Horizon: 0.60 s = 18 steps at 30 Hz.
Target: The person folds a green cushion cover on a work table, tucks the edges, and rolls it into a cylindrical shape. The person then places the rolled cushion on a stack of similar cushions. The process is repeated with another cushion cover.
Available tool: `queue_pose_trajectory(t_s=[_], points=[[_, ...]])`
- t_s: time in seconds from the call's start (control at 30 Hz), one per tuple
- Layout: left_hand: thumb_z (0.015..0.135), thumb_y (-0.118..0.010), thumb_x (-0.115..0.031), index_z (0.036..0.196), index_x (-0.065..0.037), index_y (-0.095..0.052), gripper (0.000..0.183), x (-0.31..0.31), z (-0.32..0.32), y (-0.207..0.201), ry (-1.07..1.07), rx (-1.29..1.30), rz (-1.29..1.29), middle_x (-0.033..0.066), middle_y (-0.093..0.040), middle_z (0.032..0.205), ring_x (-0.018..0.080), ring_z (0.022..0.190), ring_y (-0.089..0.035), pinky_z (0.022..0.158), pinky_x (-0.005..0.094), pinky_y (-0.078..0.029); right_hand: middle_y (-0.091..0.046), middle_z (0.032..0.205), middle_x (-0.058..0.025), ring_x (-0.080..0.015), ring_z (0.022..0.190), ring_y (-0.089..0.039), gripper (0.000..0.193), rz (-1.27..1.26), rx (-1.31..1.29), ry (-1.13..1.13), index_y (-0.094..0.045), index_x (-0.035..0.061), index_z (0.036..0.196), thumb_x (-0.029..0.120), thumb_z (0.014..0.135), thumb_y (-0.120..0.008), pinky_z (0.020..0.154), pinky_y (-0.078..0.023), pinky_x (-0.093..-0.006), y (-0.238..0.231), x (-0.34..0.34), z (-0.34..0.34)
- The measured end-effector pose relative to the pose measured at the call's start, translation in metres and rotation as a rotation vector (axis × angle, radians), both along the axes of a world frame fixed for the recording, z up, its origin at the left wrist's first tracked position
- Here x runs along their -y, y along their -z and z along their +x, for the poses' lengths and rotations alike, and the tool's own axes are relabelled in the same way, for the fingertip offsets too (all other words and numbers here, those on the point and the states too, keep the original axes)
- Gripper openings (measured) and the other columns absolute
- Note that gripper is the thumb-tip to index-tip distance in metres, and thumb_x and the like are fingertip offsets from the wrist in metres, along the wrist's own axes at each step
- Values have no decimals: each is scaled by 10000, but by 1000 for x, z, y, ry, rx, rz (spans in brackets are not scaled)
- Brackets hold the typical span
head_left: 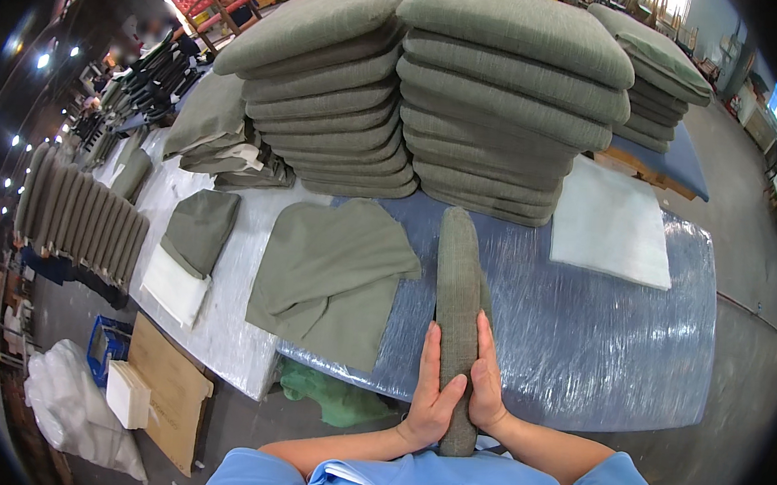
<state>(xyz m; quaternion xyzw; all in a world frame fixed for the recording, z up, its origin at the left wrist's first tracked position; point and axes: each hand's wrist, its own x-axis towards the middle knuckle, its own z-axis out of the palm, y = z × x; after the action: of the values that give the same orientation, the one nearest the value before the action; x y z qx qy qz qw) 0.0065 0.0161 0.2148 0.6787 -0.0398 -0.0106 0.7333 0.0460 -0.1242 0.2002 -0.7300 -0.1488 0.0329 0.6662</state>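
Pressing flat-palmed from both sides, my left hand [433,394] and right hand [485,380] clamp the long grey-green fabric cushion [459,283] upright on edge at the plastic-wrapped table's [597,347] near edge.

cushion [459,283] on edge on table [615,348] | loose cover [337,270] left | cushion stacks [507,98] behind | pad [611,222] right

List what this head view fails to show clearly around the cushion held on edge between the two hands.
- Cushion: its near end is hidden behind both hands and the blue sleeves.
- Left hand and right hand: their palms press flat on the cushion's sides, so they are unseen.
- Stacked cushions: rear stacks are cut off by the top edge.
- Far-left background: blurred and bent by the fisheye rim.
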Motion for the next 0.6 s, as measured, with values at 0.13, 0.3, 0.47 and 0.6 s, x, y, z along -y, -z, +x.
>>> queue_pose_trajectory(t_s=[0.13,0.3,0.47,0.6], points=[[1027,-563,-117,1698,42,-16,881,-3,-28,-11,23,66,168,296,-22,1763,430,1653,-23,1328,503,-91,-131,1774,-262,-408,1653,-117,831,-100,-29,-75,-134,-47,1698,527,1121,-305,1329,-105,-470,-9,13,-27],[1009,-556,-97,1693,53,-55,861,1,-40,3,-40,160,144,330,-30,1749,477,1642,-46,1321,531,-105,-149,1768,-270,-413,1647,-146,900,13,-16,-18,-161,-32,1699,606,1089,-336,1326,-119,-485,7,5,-56],[1023,-575,-125,1698,42,-65,862,-1,-40,3,-43,147,148,305,-42,1758,451,1645,-70,1322,522,-116,-176,1760,-270,-415,1640,-171,885,-25,14,-27,-183,-34,1695,577,1084,-374,1323,-143,-475,9,7,-54],[1033,-587,-137,1701,33,-72,860,-7,-44,-4,-12,52,15,288,-50,1764,433,1647,-82,1323,506,-121,-214,1744,-277,-419,1631,-199,865,38,-178,-43,-202,-47,1687,547,1084,-382,1321,-162,-467,-18,6,-54]])
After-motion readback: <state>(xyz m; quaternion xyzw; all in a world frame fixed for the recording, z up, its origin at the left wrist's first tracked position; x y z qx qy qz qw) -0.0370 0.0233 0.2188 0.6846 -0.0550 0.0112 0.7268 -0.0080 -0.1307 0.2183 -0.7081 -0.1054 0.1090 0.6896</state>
